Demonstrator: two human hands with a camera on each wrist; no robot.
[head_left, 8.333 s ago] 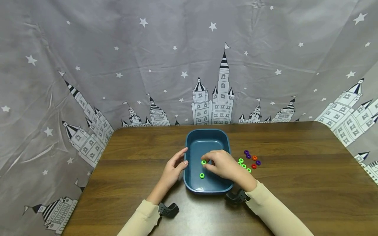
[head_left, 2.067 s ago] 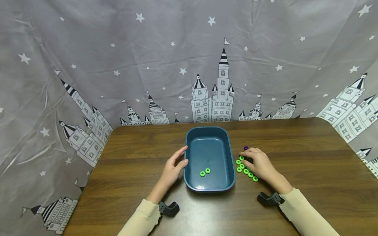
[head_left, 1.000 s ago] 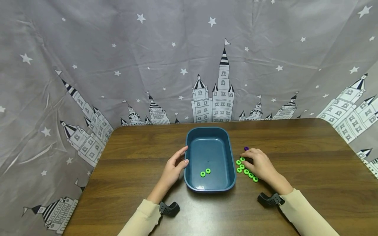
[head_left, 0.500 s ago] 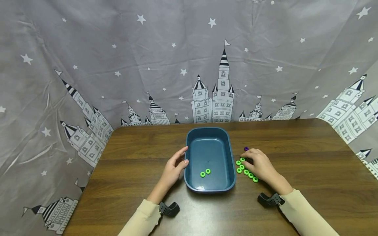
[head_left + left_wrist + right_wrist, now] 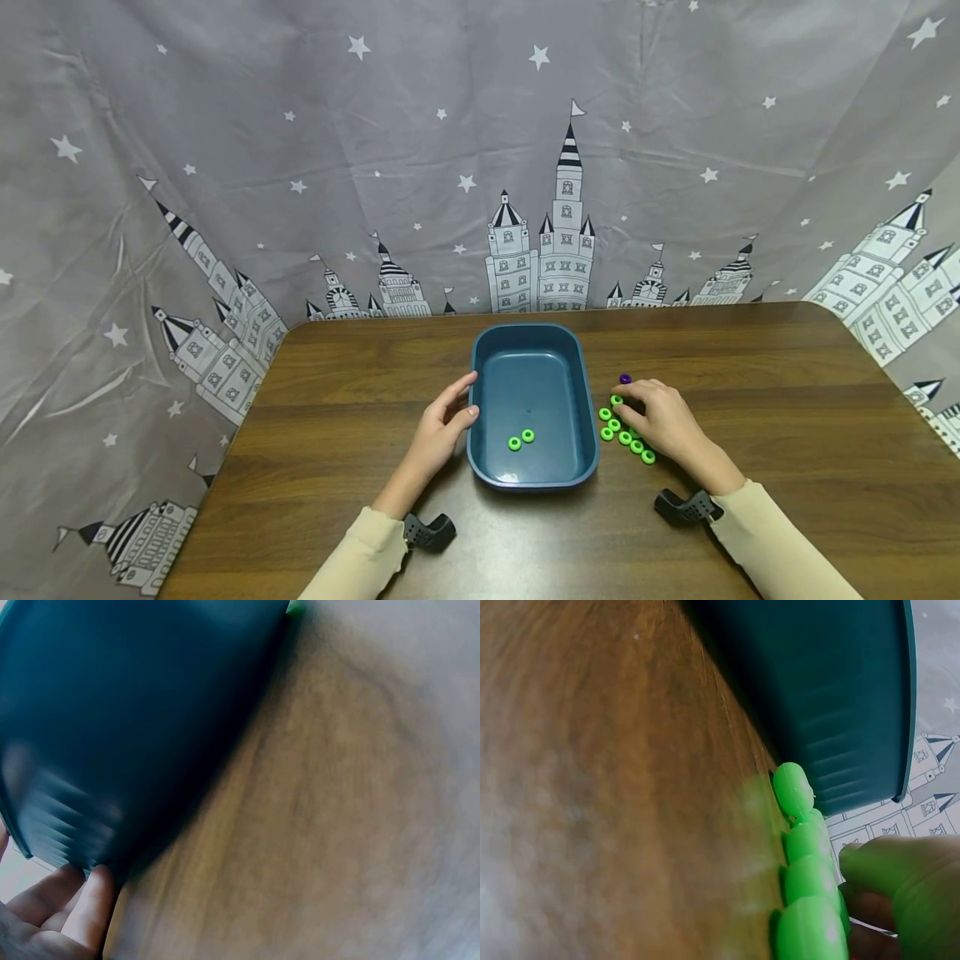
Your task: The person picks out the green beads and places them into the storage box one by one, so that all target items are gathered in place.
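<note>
Thumb and forefinger of the right hand (image 5: 663,421) pinch a green ring (image 5: 617,401) on the right side of the desk (image 5: 780,417), at the far end of a loose cluster. Seven more green rings (image 5: 625,437) lie around it: one partly hidden under the hand, others running toward the near right in a slanting line, and a few just beside the right wall of a blue tray (image 5: 536,383). One purple ring (image 5: 626,378) sits on the far side of the pinched ring, partly covered by the forefinger.

Inside the tray, two green rings (image 5: 521,439) lie close together on the near half of the floor. The left hand (image 5: 437,429) rests against the tray's left wall from outside, its fingers and thumb spread apart and extended, touching the side. In the left wrist view, its fingers show beside the dark wall.

Both arms wear cream sleeves (image 5: 360,558), with a black device (image 5: 429,532) at each wrist. Beyond the desk hangs a grey curtain (image 5: 420,150) printed with white stars and castles.
</note>
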